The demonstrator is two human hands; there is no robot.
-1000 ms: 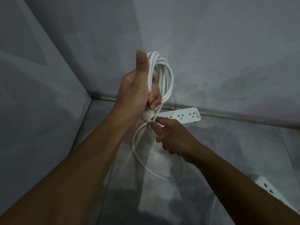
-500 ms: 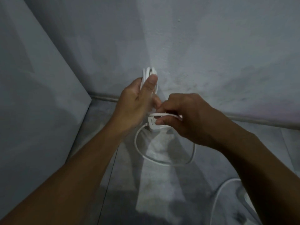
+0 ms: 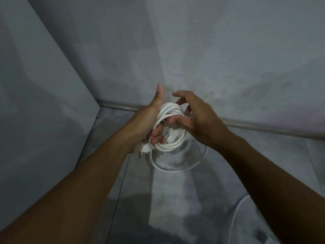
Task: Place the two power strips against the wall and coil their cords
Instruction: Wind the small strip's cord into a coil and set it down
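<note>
A white coiled cord [image 3: 173, 138] hangs in the middle of the view, with my left hand [image 3: 146, 125] wrapped around its left side, thumb raised. Its white plug [image 3: 145, 149] pokes out under that hand, prongs down. My right hand [image 3: 195, 118] touches the coil's upper right, fingers spread and curled over the loops. One loose loop of the same cord [image 3: 193, 164] sags below toward the floor. A second white cord [image 3: 237, 210] curves across the floor at lower right. Both power strips are hidden behind my hands and arms.
I face a room corner: a grey wall [image 3: 211, 59] ahead, another grey wall [image 3: 35, 103] to the left. A grey baseboard strip [image 3: 263, 127] runs along the foot of the far wall. The floor [image 3: 167, 199] is grey tile.
The coil has come down and tilted flatter in my left hand. My right hand let go of the plug end and moved up onto the coil's right side; the plug now hangs under my left hand.
</note>
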